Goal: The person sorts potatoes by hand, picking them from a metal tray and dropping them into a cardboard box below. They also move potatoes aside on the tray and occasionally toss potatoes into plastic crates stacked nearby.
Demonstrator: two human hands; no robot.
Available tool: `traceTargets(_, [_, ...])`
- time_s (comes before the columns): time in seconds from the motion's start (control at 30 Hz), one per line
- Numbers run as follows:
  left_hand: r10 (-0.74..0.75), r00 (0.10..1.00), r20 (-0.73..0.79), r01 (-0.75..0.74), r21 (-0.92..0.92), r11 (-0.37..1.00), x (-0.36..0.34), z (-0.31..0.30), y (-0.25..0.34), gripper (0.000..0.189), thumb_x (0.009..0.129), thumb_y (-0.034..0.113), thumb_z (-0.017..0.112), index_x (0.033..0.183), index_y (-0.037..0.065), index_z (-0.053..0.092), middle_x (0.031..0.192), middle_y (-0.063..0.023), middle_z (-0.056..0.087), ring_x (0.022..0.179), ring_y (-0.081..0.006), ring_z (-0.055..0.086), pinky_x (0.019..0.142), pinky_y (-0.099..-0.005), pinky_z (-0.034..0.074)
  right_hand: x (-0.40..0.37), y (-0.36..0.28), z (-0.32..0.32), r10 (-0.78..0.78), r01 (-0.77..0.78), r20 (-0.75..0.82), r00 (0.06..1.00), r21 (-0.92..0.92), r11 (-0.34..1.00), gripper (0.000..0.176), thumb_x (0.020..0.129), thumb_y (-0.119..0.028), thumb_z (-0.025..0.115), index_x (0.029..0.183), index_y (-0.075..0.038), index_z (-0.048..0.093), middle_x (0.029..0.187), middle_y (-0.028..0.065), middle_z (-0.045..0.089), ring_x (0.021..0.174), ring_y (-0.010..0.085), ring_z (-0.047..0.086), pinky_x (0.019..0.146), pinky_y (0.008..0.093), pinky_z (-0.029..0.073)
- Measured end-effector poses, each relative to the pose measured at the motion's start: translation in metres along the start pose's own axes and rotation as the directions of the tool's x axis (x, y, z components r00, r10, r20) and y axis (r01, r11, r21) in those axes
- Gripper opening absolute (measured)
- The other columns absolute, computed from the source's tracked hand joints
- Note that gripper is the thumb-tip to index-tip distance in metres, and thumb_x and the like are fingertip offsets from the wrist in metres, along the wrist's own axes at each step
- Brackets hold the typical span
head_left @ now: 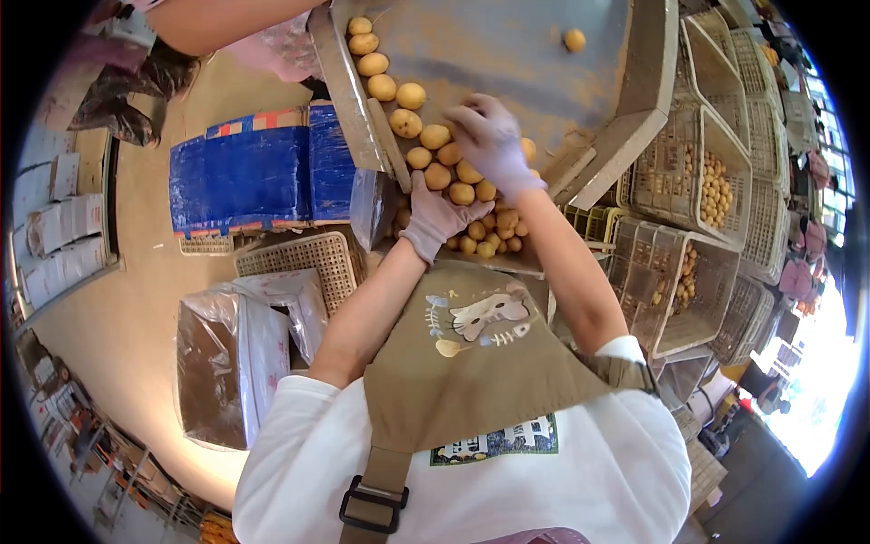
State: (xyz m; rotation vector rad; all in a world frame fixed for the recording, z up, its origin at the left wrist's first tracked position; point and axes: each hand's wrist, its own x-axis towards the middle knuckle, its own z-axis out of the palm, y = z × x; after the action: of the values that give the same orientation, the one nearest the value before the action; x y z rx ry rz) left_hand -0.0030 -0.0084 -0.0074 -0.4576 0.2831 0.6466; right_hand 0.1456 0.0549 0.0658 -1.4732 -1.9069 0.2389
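Round yellow-brown fruits or potatoes (437, 176) lie in a pile at the near end of a metal chute (526, 54). More of them form a line along its left wall, and a single one (575, 40) rests at the upper right. My left hand (437, 216), gloved, is spread against the left side of the pile, with its fingers apart among the pieces. Above the pile is my right hand (489, 140), also gloved, its fingers bent over the pieces; what lies under them is hidden.
Plastic crates (675, 168) stand stacked on the right, some holding similar produce. Left of the chute are a blue-wrapped box (240, 177), a beige basket (340, 263) and a plastic-lined box (245, 363). Another person's arm (227, 20) reaches in at the top left.
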Motion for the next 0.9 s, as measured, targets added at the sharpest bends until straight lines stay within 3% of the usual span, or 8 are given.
traceTargets(0.1, [0.09,0.979,0.183,-0.124,0.183,0.975,0.003,-0.007,0.0,0.08,0.091,0.069,0.04,0.151,0.017,0.031,0.157,-0.0116,0.032,0.143,-0.0396,0.031,0.108,-0.0711,0.033,-0.036,0.019,-0.099,-0.166,0.146,-0.056,0.985,-0.261,0.954,0.028,0.078,-0.001,0.071,0.103,-0.012,0.073,0.098,0.0122,0.068,0.077,0.0261,0.065,0.068,0.0359,0.054])
traceTargets(0.23, [0.044,0.981,0.191,-0.093,0.258,0.962,0.002,0.0,-0.004,0.08,0.085,0.062,0.062,0.145,0.015,0.039,0.152,-0.0015,0.044,0.137,-0.0235,0.04,0.113,-0.0527,0.028,-0.093,0.075,-0.219,0.279,-0.672,-0.708,0.648,-0.36,0.647,0.03,0.084,-0.008,0.072,0.114,-0.008,0.069,0.1,0.0087,0.07,0.094,0.0222,0.067,0.082,0.0355,0.059])
traceTargets(0.3, [-0.06,0.984,0.165,0.04,0.12,0.992,0.004,0.012,-0.007,0.081,0.082,0.061,0.069,0.143,0.015,0.042,0.149,0.0012,0.048,0.135,-0.0199,0.043,0.113,-0.0475,0.028,-0.084,0.048,-0.221,0.054,-0.421,-0.493,0.868,-0.676,0.605,0.033,0.085,-0.009,0.07,0.118,-0.007,0.068,0.11,0.0083,0.07,0.105,0.0244,0.066,0.09,0.0381,0.059])
traceTargets(0.37, [0.122,0.92,0.373,-0.337,0.592,0.732,0.023,-0.017,-0.011,0.073,0.093,0.064,0.039,0.147,0.015,0.037,0.155,-0.0109,0.036,0.14,-0.0361,0.036,0.108,-0.0673,0.033,-0.087,0.03,-0.186,0.185,-0.305,-0.288,0.94,-0.462,0.832,0.037,0.079,-0.003,0.066,0.115,-0.01,0.07,0.116,0.0089,0.07,0.113,0.0297,0.062,0.097,0.0452,0.05])
traceTargets(0.5, [0.18,0.953,0.242,-0.297,0.641,0.708,0.015,0.003,-0.017,0.067,0.095,0.058,0.043,0.144,0.012,0.039,0.152,-0.0111,0.04,0.136,-0.0343,0.04,0.109,-0.0625,0.035,-0.098,-0.008,-0.121,0.25,-0.23,0.0,0.968,-0.388,0.892,0.033,0.08,-0.012,0.066,0.112,-0.012,0.069,0.114,0.0088,0.068,0.11,0.0289,0.061,0.107,0.0495,0.035])
traceTargets(0.6, [0.187,0.931,0.312,-0.335,0.937,0.104,0.013,0.0,-0.016,0.064,0.096,0.054,0.046,0.143,0.011,0.04,0.152,-0.0113,0.039,0.135,-0.0353,0.04,0.109,-0.0608,0.035,-0.111,-0.012,-0.111,0.27,-0.207,0.079,0.96,-0.453,0.867,0.032,0.08,-0.012,0.066,0.112,-0.011,0.069,0.113,0.0094,0.068,0.109,0.0299,0.062,0.109,0.0516,0.034])
traceTargets(0.67, [0.165,0.935,0.314,-0.318,0.948,-0.004,0.011,0.004,-0.016,0.068,0.094,0.057,0.046,0.145,0.012,0.037,0.153,-0.0118,0.037,0.136,-0.0365,0.039,0.11,-0.0611,0.034,-0.11,-0.019,-0.104,0.297,-0.227,0.1,0.95,-0.432,0.873,0.032,0.08,-0.012,0.066,0.111,-0.01,0.069,0.113,0.0102,0.068,0.109,0.0303,0.062,0.109,0.053,0.033])
traceTargets(0.9, [0.07,0.992,0.104,-0.1,0.33,0.938,0.008,0.003,-0.004,0.087,0.086,0.071,0.044,0.152,0.015,0.03,0.155,-0.0137,0.033,0.139,-0.041,0.035,0.111,-0.0671,0.031,-0.089,-0.023,-0.068,0.281,-0.093,0.396,0.874,-0.432,0.897,0.031,0.08,-0.016,0.067,0.111,-0.015,0.066,0.114,0.0068,0.065,0.112,0.0286,0.06,0.113,0.0567,0.028])
